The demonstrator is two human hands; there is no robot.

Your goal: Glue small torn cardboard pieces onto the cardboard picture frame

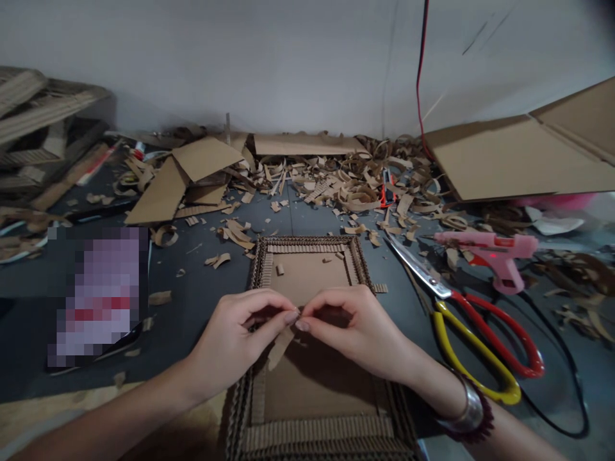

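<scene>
Both hands meet in a pinch above a rectangular cardboard frame (281, 433) with corrugated edges. My left hand (243, 326) and my right hand (353, 326) grip a small strip of cardboard (280, 347) between thumbs and fingertips. The strip hangs down to the left, its upper end hidden by the fingers. Beneath them the frame's flat brown panel (312, 272) carries a few small cardboard scraps (280, 269). Corrugated strips line the inside of the frame, and its near part lies between my forearms.
Scissors (444, 291) with red and yellow handles and a pink glue gun (494, 250) lie at the right. A phone (98, 294) with a blurred screen is at the left. Cardboard shavings (350, 186), a red cutter (387, 188) and a large cardboard sheet (509, 153) lie toward the wall.
</scene>
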